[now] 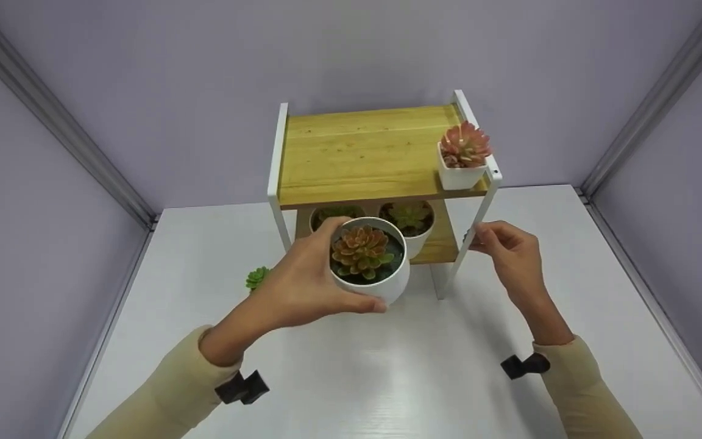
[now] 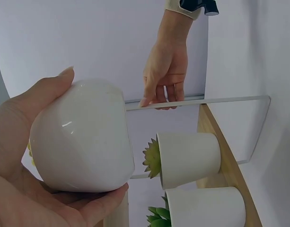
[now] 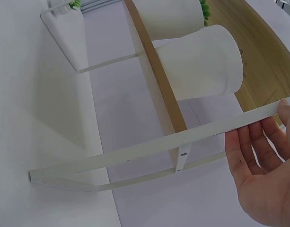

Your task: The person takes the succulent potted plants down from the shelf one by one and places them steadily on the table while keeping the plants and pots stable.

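My left hand (image 1: 302, 280) grips a round white pot (image 2: 83, 137) around its side, thumb and fingers on opposite walls. An orange-green succulent (image 1: 361, 251) sits in it on dark filling. The pot is held in front of a two-tier plant shelf (image 1: 363, 149) with wooden boards and a white frame. On the right, my right hand (image 1: 512, 259) pinches the shelf's front right leg (image 3: 121, 150) between thumb and fingers. Behind the held pot, the lower board carries two white potted succulents: one on the right (image 1: 409, 222), and one on the left (image 1: 337, 213), partly hidden.
A square white pot with a pink succulent (image 1: 464, 155) stands at the top board's front right corner. A green succulent (image 1: 258, 278) shows on the white table (image 1: 351, 378), partly behind my left hand. Pale walls (image 1: 205, 79) enclose the back and sides.
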